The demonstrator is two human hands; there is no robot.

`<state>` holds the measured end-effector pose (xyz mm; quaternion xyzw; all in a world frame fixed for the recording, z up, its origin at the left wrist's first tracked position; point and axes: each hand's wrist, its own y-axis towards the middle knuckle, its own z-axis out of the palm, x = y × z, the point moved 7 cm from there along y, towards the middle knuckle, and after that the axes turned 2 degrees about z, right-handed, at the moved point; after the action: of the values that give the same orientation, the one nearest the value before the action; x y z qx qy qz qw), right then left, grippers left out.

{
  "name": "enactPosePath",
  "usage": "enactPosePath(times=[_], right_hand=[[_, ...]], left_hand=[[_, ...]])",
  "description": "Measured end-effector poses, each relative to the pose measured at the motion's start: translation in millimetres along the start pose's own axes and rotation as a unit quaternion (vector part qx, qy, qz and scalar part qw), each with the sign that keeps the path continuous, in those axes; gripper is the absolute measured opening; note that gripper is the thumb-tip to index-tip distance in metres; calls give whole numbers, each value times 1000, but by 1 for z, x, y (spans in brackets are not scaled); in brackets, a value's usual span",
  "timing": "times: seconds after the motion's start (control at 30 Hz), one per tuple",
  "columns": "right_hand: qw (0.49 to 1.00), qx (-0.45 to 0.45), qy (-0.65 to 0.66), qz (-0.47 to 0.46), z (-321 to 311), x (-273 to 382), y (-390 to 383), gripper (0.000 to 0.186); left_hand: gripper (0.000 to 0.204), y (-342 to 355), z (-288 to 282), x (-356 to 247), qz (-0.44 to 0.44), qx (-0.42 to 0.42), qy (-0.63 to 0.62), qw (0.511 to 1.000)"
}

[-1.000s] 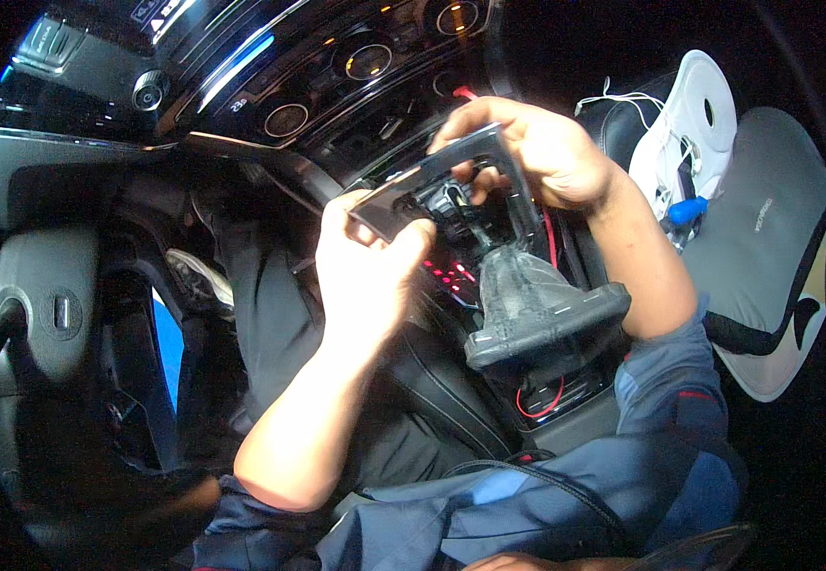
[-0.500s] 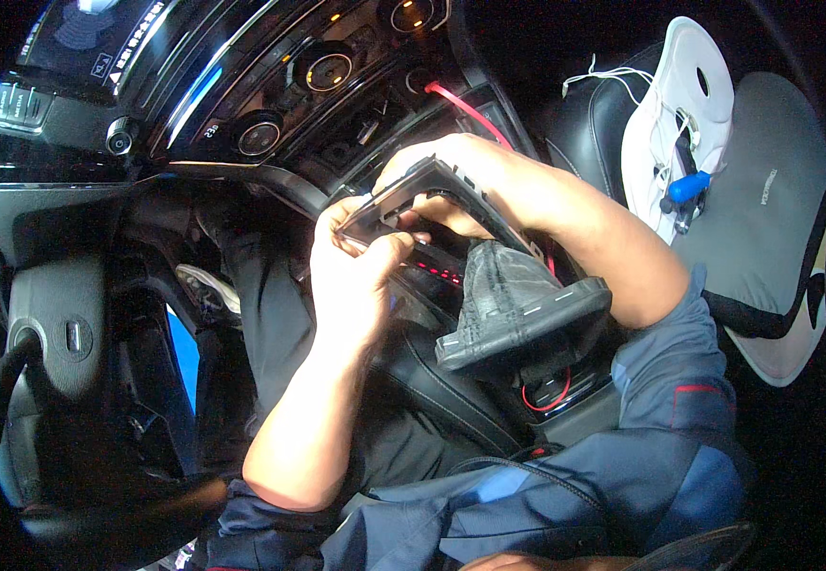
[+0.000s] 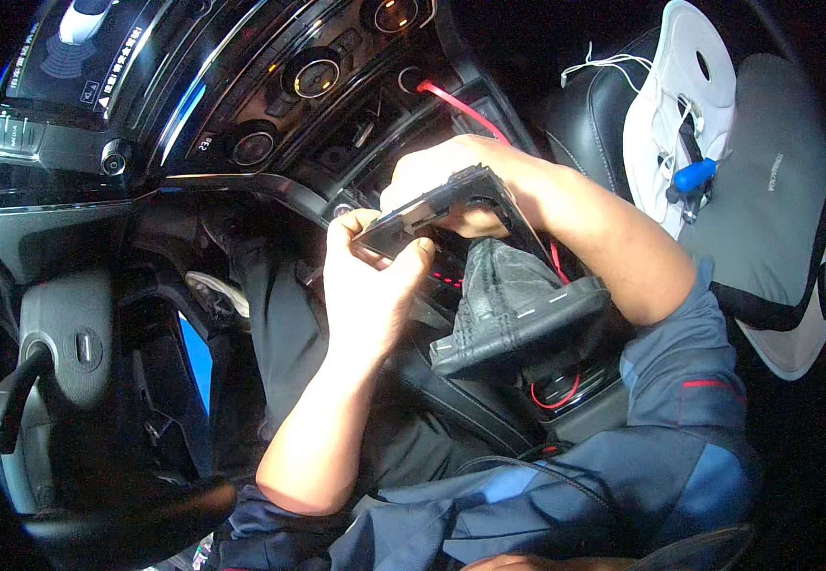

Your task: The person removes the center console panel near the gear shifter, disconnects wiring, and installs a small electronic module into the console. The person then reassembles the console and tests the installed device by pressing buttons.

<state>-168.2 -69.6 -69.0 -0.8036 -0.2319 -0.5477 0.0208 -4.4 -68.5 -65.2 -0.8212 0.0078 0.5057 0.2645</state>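
Over the centre console I hold a black, angular trim frame with an opening in its middle, tilted up on edge. The thumb and fingers of my left hand pinch its left end. Behind it, my right hand reaches round the far side and grips it; part of that hand shows through the opening, and most fingertips are hidden. Just nearer than the frame stands a black leather gear-lever boot with a wide, stiff rim, tilted and raised from the console. Small red lights glow beneath the frame.
A red cable runs from a console socket; a red loop lies near the boot. Dashboard knobs are beyond. On the right seat lie a white pad, a blue-handled tool and a grey cushion. The steering wheel is left.
The trim frame and both hands have shifted slightly right, and the frame is turned more edge-on. My right fingers show less through its opening. The boot stays nearly in place.
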Motion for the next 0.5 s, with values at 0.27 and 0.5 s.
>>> enactPosePath(times=[0.27, 0.5], right_hand=[[997, -2, -37, 62, -2, -3, -3, 22], [991, 21, -109, 69, 2, -2, -5, 26]], left_hand=[[49, -3, -2, 7, -25, -2, -172, 985], [40, 1, 1, 7, -28, 15, -159, 987]])
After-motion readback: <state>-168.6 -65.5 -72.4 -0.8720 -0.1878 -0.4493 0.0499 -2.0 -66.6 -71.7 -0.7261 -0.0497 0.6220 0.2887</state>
